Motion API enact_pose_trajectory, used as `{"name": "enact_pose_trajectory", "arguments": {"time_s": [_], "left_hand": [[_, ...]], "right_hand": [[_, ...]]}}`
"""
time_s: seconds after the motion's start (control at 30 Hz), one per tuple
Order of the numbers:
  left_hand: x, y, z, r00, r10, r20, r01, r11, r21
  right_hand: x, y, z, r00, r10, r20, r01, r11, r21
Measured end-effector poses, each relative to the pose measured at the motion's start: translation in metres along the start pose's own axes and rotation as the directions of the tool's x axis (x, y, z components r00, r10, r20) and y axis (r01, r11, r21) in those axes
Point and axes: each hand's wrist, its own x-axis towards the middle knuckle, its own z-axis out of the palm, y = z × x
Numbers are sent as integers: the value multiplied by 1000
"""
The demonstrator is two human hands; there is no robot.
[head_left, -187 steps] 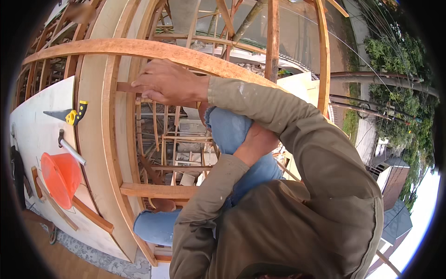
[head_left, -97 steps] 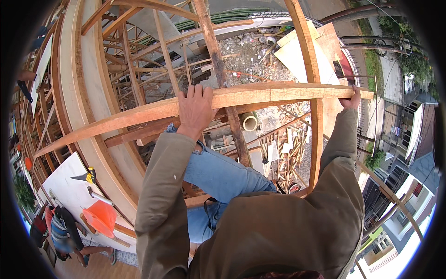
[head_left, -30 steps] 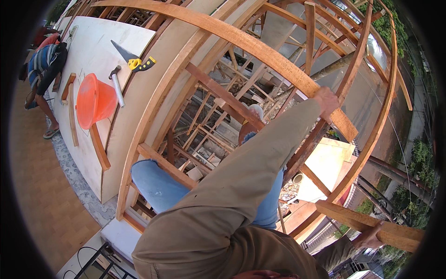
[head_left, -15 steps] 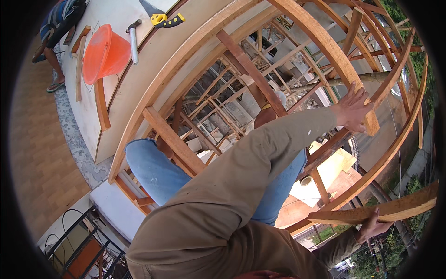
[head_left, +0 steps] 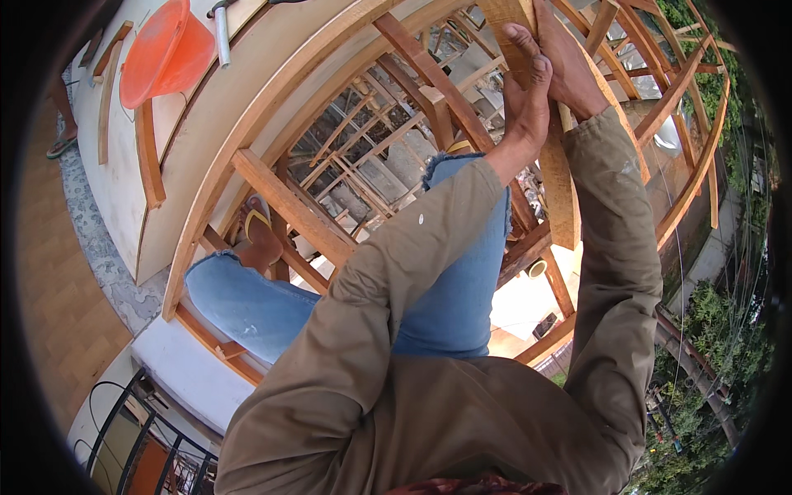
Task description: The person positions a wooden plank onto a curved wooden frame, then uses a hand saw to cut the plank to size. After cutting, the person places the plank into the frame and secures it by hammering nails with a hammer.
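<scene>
Timber framing spans an open drop beside a pale board carrying an orange bucket; both the left hand and right hand now grasp one wooden beam, having been apart earlier.

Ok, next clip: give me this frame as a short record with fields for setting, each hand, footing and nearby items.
Setting: timber roof frame high above ground
Left hand: gripping the wooden beam
Right hand: on the same beam, beside the left
Footing: foot in yellow sandal on a cross piece
Nearby: orange bucket and hammer on a board
</scene>
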Motion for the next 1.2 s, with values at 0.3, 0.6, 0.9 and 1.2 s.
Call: {"name": "enact_pose_trajectory", "arguments": {"time_s": [0.3, 0.6, 0.9, 1.2], "left_hand": [[50, 5, -83, 973, -156, -170, 149, 988, -50], [69, -35, -116, 888, -395, -235, 429, 896, 115], [68, -46, -115, 877, -446, -180, 473, 867, 156], [74, -77, -111, 858, -447, -254, 487, 865, 123]], "right_hand": [[-101, 10, 8, 940, 339, -47, -331, 936, 122], [-317, -142, 69, 862, 506, 27, -503, 846, 177], [-321, -149, 102, 865, 499, -53, -491, 864, 111], [-327, -142, 102, 882, 463, -89, -454, 885, 106]]}}
